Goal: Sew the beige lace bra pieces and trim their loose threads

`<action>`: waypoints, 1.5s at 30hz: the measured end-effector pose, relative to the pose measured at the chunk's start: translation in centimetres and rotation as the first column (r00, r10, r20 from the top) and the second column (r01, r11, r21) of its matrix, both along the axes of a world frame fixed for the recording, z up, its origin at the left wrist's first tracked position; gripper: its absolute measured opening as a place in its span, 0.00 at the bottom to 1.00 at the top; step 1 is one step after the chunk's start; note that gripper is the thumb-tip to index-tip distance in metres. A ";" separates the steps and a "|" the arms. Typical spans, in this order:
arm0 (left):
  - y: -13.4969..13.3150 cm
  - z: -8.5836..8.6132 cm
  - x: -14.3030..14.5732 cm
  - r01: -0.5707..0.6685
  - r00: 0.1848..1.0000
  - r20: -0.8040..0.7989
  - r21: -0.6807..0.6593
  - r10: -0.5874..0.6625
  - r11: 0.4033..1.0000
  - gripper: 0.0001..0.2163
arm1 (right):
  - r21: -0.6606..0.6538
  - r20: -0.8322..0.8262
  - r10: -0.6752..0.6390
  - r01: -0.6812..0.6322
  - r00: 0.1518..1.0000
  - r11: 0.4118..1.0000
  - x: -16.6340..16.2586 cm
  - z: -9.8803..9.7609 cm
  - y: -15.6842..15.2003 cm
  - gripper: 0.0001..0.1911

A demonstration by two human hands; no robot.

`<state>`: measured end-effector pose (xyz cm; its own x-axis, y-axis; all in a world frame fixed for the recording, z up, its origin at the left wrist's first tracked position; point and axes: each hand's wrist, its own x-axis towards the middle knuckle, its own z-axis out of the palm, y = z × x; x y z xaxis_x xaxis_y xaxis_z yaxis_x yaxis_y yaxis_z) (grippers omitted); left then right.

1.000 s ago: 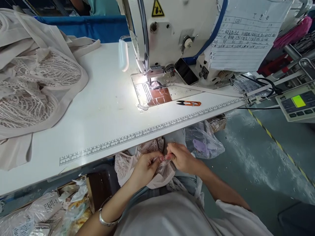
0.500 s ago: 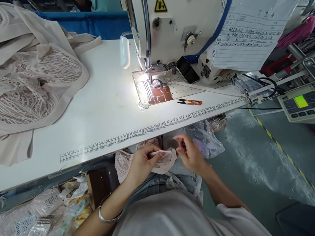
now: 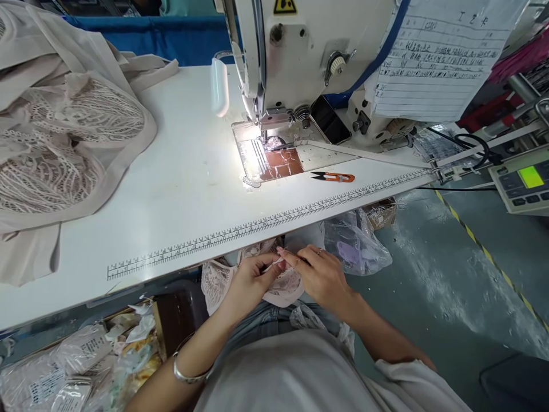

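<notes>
Below the table's front edge, over the lap, a pale pink lace bra (image 3: 217, 280) hangs from my hands. My left hand (image 3: 249, 283) is closed, pinching a narrow edge of it between thumb and fingers. My right hand (image 3: 323, 277) meets the left fingertips, its thumb and index finger pressed together at that same edge. Part of the lace lies hidden behind both hands. Ahead on the table stands a sewing machine (image 3: 309, 51), its lamp lighting the needle plate (image 3: 281, 165). Orange thread snips (image 3: 334, 177) lie in front of the plate.
A pile of beige lace garments (image 3: 77, 166) covers the table's left side. A printed ruler (image 3: 257, 227) runs along the front edge. A phone (image 3: 329, 120) rests by the machine. A box of plastic-wrapped packets (image 3: 81, 360) is at lower left, a clear bag (image 3: 360, 246) under the table.
My right hand has moved left from beside the bra to the left fingertips and closed on the edge. The left hand keeps its pinch. The view has shifted slightly.
</notes>
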<state>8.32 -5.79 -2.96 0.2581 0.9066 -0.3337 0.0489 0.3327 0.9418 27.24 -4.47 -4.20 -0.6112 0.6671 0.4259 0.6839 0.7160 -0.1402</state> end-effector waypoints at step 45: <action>0.0 -0.2 -0.4 0.000 0.944 0.315 -0.311 0.103 0.951 0.13 | -0.102 -0.068 0.034 -0.041 0.997 0.994 -0.2 0.2 -0.3 0.21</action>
<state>7.96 -5.79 -3.19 0.3539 0.7905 -0.4999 -0.2655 0.5974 0.7567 27.08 -4.72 -4.00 -0.6090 0.6872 0.3961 0.6438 0.7200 -0.2592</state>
